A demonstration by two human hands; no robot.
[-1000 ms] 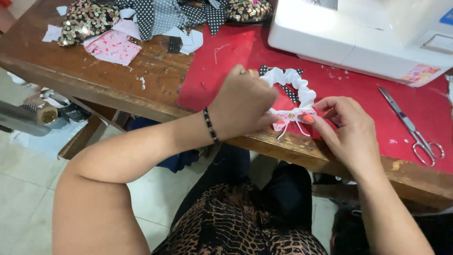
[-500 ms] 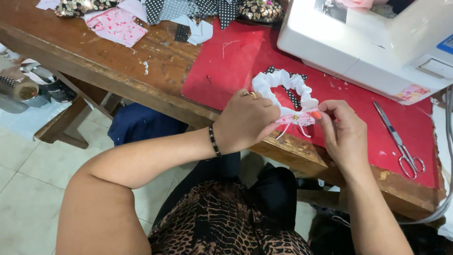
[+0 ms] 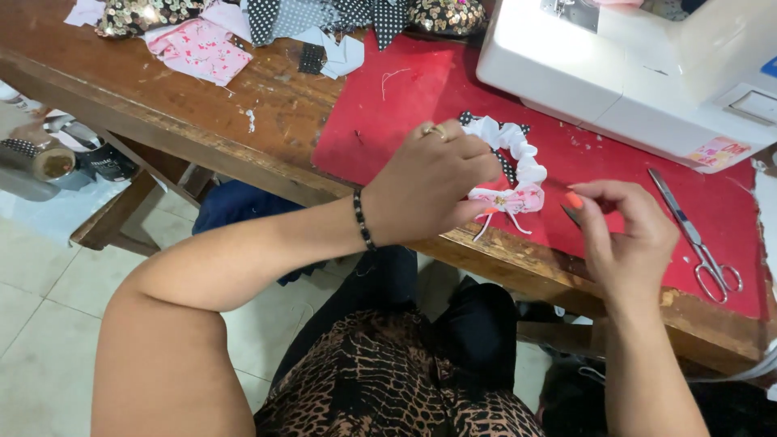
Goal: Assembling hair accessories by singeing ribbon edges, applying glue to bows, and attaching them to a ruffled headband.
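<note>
My left hand (image 3: 433,190) grips a white ruffled fabric scrunchie (image 3: 518,158) with a small pink floral bow (image 3: 510,200) tied on it, held over the red mat (image 3: 405,105) at the front of the wooden table (image 3: 202,105). My right hand (image 3: 627,235) hovers just right of the bow, thumb and forefinger pinched close together; whether a fine thread or needle is between them cannot be made out. White thread ends hang below the bow.
A white sewing machine (image 3: 639,65) stands at the back right. Scissors (image 3: 696,239) lie on the mat right of my right hand. Polka-dot, pink and sequined fabric pieces (image 3: 202,44) lie at the back left. A bench (image 3: 121,210) and containers are below the table's left side.
My right hand has come off the bow and drawn a little to the right. The left hand keeps its hold on the scrunchie. The view has shifted slightly.
</note>
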